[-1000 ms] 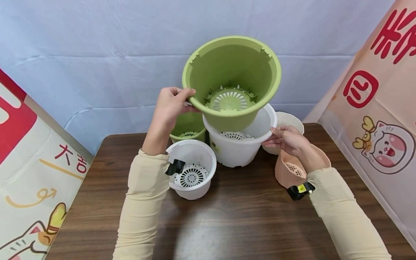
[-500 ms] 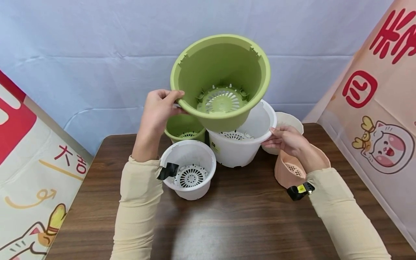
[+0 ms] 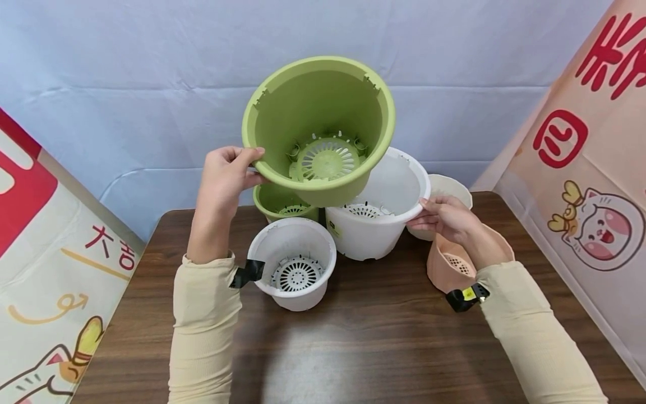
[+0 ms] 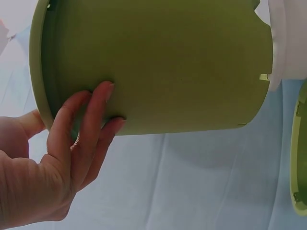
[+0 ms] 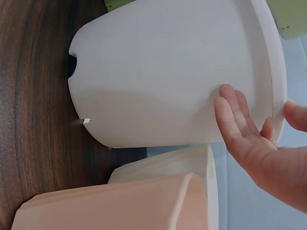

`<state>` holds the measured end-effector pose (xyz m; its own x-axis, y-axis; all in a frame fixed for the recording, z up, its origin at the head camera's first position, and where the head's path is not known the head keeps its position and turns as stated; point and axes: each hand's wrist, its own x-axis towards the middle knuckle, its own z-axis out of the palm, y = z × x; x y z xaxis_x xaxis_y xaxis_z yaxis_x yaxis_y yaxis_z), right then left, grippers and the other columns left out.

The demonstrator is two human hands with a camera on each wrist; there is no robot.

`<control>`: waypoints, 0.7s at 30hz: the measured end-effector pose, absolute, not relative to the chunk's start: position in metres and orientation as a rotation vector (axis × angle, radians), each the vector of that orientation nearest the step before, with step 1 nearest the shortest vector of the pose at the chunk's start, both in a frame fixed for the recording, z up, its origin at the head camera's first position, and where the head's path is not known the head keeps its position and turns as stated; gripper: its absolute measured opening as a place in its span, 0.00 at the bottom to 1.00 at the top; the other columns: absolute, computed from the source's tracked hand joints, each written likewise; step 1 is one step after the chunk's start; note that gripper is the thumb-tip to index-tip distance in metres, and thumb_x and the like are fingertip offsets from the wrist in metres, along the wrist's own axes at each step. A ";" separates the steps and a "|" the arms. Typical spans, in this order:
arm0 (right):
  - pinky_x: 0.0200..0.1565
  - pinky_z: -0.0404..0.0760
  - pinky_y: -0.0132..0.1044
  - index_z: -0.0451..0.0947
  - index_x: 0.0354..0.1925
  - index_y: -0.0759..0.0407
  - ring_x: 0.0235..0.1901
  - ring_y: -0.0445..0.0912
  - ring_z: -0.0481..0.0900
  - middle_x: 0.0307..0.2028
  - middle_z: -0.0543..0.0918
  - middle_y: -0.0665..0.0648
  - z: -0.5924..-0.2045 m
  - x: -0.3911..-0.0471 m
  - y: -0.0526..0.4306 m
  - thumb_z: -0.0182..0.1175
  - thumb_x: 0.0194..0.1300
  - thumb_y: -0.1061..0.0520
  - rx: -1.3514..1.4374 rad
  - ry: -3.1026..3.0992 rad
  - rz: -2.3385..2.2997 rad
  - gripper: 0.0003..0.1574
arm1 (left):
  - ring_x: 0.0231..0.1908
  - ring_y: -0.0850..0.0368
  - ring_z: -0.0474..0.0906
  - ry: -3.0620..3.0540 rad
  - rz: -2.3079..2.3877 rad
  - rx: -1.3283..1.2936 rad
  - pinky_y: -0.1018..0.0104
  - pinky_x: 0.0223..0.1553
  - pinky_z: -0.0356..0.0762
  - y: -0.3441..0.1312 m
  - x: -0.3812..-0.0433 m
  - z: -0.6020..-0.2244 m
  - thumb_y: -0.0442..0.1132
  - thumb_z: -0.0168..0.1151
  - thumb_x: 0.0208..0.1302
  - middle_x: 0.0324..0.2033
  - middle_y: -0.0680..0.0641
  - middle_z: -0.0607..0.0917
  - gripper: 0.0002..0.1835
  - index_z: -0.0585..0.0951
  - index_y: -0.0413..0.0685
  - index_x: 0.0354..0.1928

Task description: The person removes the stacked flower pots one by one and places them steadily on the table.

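My left hand pinches the rim of a large green plastic flowerpot, thumb inside and fingers against its outer wall, as the left wrist view shows. The pot is raised and tilted, its slotted base facing the head camera. Its lower part overlaps a large white flowerpot standing on the table. At that white pot's right rim, my right hand grips with the thumb over the edge and fingers along the outside wall. Partly hidden under the raised pot is a smaller green flowerpot.
A smaller white flowerpot with a slotted base stands at front left. Right of the large white pot are a cream pot and a pink pot, partly behind my right arm. All rest on a dark wooden table before a pale cloth backdrop.
My left hand has carried the large green flowerpot leftward, away from over the large white flowerpot, whose inside shows more now. The right hand keeps its grip in the same place.
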<state>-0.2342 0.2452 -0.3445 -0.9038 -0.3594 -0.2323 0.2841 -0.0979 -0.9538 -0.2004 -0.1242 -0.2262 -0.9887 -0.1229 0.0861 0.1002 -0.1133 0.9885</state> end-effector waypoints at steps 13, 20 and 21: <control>0.42 0.80 0.38 0.68 0.39 0.69 0.34 0.49 0.83 0.29 0.84 0.61 -0.347 -0.234 0.246 0.41 0.72 0.59 -0.089 1.754 -2.056 0.14 | 0.21 0.59 0.81 -1.913 -2.219 0.032 0.69 0.33 0.80 -0.149 -0.191 -0.231 0.30 0.56 0.60 0.38 0.35 0.73 0.08 0.74 0.26 0.32; 0.41 0.80 0.38 0.68 0.38 0.70 0.34 0.49 0.83 0.29 0.84 0.60 -0.346 -0.233 0.247 0.41 0.72 0.59 -0.113 1.747 -2.062 0.14 | 0.20 0.60 0.81 -1.893 -2.215 0.061 0.71 0.32 0.80 -0.164 -0.188 -0.236 0.31 0.56 0.60 0.39 0.36 0.72 0.07 0.76 0.29 0.31; 0.41 0.81 0.38 0.69 0.37 0.69 0.34 0.49 0.83 0.29 0.84 0.60 -0.346 -0.233 0.247 0.41 0.72 0.59 -0.116 1.744 -2.066 0.14 | 0.20 0.60 0.81 -1.886 -2.218 0.066 0.71 0.33 0.80 -0.166 -0.187 -0.237 0.31 0.56 0.60 0.39 0.36 0.71 0.07 0.76 0.30 0.31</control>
